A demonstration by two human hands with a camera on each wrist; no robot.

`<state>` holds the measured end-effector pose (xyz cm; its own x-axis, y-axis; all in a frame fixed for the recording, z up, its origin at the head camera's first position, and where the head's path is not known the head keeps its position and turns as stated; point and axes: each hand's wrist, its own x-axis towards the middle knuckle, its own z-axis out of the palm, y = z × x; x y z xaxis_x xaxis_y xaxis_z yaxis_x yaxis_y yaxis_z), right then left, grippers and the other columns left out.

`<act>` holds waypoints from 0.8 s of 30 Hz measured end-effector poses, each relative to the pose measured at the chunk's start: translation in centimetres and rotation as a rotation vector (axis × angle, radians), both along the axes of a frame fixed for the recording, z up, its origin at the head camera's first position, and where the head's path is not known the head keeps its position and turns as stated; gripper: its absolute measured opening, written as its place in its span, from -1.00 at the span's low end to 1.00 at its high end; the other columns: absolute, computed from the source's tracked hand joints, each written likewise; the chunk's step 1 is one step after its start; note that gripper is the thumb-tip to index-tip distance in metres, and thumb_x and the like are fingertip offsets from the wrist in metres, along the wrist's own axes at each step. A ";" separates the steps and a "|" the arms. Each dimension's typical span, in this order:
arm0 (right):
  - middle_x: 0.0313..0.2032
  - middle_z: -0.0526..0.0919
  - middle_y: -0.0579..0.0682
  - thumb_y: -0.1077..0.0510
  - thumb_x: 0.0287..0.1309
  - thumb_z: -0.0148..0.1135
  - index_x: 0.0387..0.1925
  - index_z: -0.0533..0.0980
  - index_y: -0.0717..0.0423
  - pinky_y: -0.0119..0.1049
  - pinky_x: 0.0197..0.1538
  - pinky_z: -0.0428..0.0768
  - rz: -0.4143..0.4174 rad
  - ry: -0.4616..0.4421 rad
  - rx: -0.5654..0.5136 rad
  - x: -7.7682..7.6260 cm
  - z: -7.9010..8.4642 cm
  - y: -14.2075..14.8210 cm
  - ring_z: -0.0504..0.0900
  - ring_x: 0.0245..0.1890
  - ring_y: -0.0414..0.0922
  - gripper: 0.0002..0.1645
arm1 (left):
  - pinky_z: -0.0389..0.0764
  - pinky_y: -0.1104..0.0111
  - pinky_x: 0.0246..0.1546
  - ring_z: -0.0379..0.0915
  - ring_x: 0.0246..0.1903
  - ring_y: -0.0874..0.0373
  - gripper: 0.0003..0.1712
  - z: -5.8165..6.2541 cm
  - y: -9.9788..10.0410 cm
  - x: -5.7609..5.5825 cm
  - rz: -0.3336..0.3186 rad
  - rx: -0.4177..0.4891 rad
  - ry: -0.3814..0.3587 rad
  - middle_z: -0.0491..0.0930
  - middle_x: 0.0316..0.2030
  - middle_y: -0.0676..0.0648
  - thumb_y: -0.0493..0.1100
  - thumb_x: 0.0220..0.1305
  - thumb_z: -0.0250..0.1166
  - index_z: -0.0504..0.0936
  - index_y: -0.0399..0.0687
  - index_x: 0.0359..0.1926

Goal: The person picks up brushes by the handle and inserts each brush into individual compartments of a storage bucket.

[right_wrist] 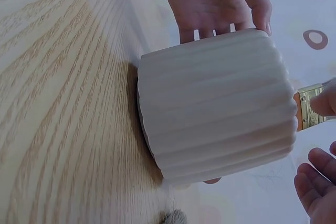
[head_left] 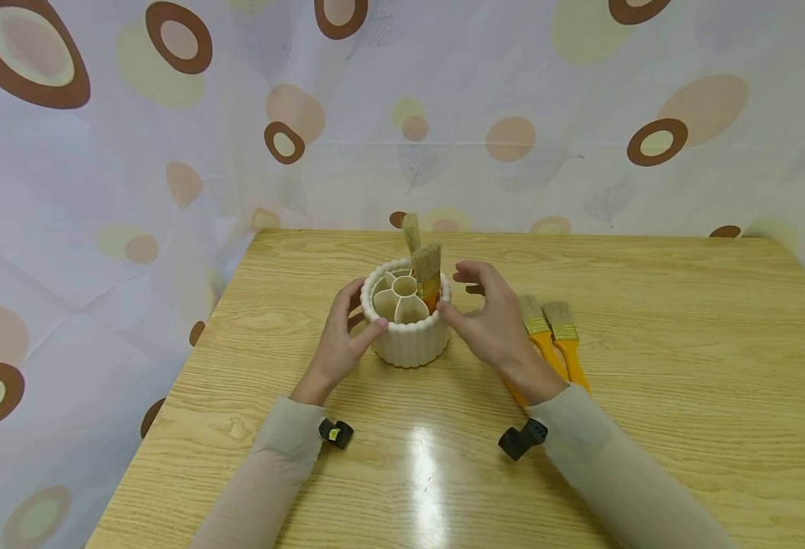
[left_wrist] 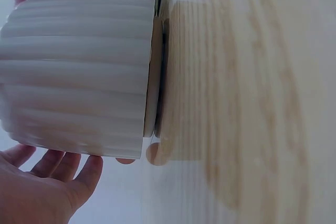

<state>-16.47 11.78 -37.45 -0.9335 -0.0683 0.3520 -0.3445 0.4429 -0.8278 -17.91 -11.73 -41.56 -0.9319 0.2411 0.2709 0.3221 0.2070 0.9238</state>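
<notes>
Head view: the spotted cloth is the largest thing before me, spreading behind the table and down its left side. My left sleeve and right sleeve reach in over the wood from the near edge. The pot, pale and ribbed, stands upright on the table between my hands, towards the far edge, with petal-shaped compartments round a central tube. My left hand is clamped on its left side, thumb at the near rim and fingers curved round the wall; from the left wrist I see fingertips against the ribs. My right hand is at the pot's right, fingers parted from the thumb; its thumb tip lies by the rim, and I cannot tell whether it touches. Two brushes stand bristles up in the pot's right part, a front brush and a back brush partly hidden by it. On the table beyond my right wrist lie an inner brush and an outer brush, side by side, their orange handles running under my arm. Smallest are the black clips on my wrists, left clip and right clip.
</notes>
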 end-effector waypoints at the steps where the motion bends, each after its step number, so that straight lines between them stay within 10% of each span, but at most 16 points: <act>1: 0.08 0.50 0.05 0.11 0.07 0.36 0.20 0.36 0.09 -0.06 0.09 0.44 -0.004 0.004 -0.002 0.0 0.0 0.1 0.46 0.03 0.04 -0.35 | 0.25 0.04 0.25 0.16 0.28 0.04 -0.24 0.0 0.0 0.0 0.000 -0.001 0.000 0.20 0.30 -0.07 -0.14 0.25 0.24 0.12 -0.02 0.42; 24: 0.06 0.50 0.06 0.10 0.13 0.33 0.20 0.35 0.14 -0.01 0.17 0.39 -0.054 -0.001 -0.045 1.0 -0.5 3.6 0.46 0.04 0.01 -0.37 | 0.25 0.06 0.26 0.15 0.29 0.04 -0.22 0.0 0.0 0.0 -0.001 -0.008 -0.003 0.19 0.31 -0.07 -0.10 0.25 0.24 0.11 -0.03 0.42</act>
